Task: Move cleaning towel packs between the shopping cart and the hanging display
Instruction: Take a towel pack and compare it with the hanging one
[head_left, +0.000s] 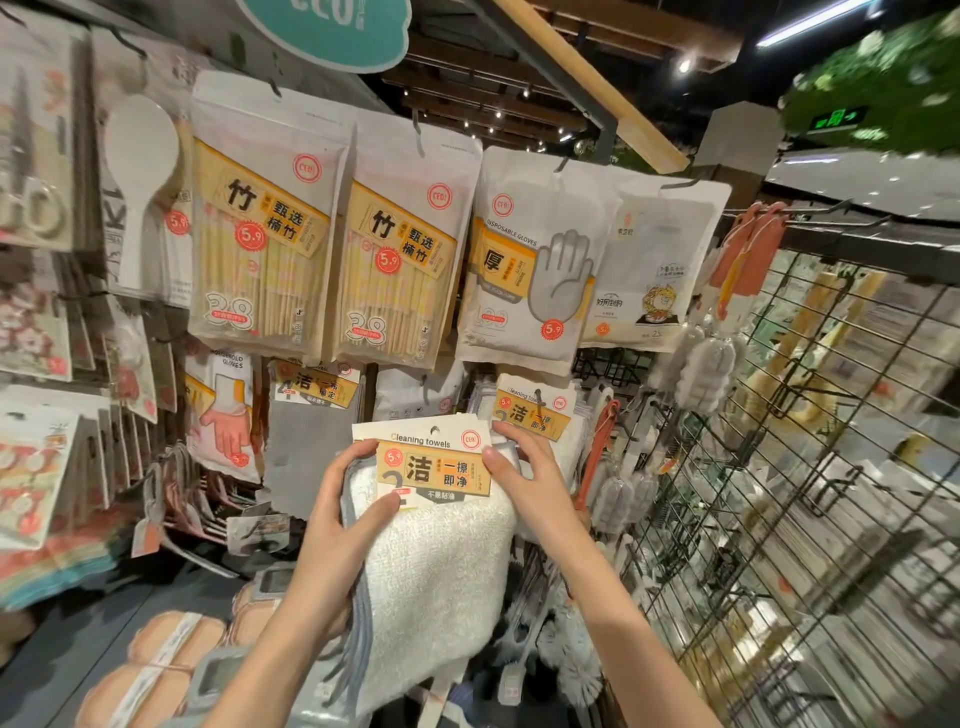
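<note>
I hold a cleaning towel pack (447, 551) up in front of the hanging display: white fluffy towels with a grey one at the left edge, under a white and orange header card. My left hand (337, 519) grips its left side, thumb on the card's lower left. My right hand (524, 467) pinches the card's upper right corner. Just behind and to the right, another cleaning towel pack (535, 415) hangs on a hook. A grey towel pack (311, 431) hangs to the left. The shopping cart is out of view.
Above hang two bamboo chopstick bags (265, 223), a disposable gloves bag (530, 260) and a white bag (654, 260). A household gloves pack (223, 410) hangs at the left. A black wire grid (779, 467) with brushes stands at the right. Sponges (171, 654) lie low left.
</note>
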